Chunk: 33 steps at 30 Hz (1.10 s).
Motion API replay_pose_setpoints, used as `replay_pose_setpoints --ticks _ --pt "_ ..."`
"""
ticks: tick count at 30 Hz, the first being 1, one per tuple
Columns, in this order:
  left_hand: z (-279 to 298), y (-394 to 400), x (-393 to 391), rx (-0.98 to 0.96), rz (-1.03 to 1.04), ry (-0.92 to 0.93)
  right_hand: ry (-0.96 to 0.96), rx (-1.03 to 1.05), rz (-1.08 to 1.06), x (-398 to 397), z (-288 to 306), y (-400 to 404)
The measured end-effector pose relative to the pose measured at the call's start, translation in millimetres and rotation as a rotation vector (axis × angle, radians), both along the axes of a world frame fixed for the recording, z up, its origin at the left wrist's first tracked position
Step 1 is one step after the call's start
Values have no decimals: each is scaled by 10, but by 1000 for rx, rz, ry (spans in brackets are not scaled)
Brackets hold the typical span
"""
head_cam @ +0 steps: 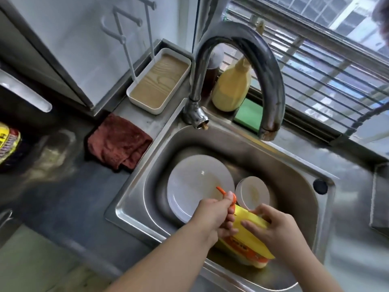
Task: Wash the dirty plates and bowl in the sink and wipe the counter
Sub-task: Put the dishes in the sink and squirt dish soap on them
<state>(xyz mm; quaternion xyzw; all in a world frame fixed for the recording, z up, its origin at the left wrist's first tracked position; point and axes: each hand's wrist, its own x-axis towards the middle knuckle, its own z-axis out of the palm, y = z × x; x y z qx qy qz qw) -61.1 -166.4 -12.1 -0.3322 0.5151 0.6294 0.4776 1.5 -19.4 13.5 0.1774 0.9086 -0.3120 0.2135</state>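
Observation:
A white plate point(193, 184) and a small white bowl point(252, 191) lie side by side in the steel sink point(294, 182). Over the sink's near side I hold a yellow dish-soap bottle point(250, 237), tilted with its orange pump head toward the plate. My left hand point(214, 216) grips the neck and orange pump of the bottle, thumb on top. My right hand point(275, 228) wraps round the bottle's body. No water runs from the curved tap point(242, 45).
A dark red cloth point(117, 142) lies crumpled on the dark counter point(69, 197) left of the sink. Behind the sink stand a white tray point(157, 81), a yellow bottle point(231, 87) and a green sponge point(248, 114). A barred window runs along the right.

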Motion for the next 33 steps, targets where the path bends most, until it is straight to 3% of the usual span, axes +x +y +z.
replay_pose_setpoints --ticks 6,11,15,18,21,25,33 --pt "-36 36 -51 -49 -1 12 15 14 -8 -43 -33 44" --pt "-30 -66 -114 -83 -83 140 -17 -6 -45 -42 -47 116" --pt "-295 -277 -329 -335 -81 249 -12 -28 -96 54 -10 141" --pt "-612 -460 -584 -685 -354 392 72 -3 -132 174 52 188" --pt "-931 -602 -750 -905 -700 337 156 12 -197 315 99 257" --pt "-1210 -618 -786 -958 -851 306 210 -24 -256 419 175 289" --pt "-1318 -680 -894 -1064 -935 424 246 -9 -279 481 319 262"
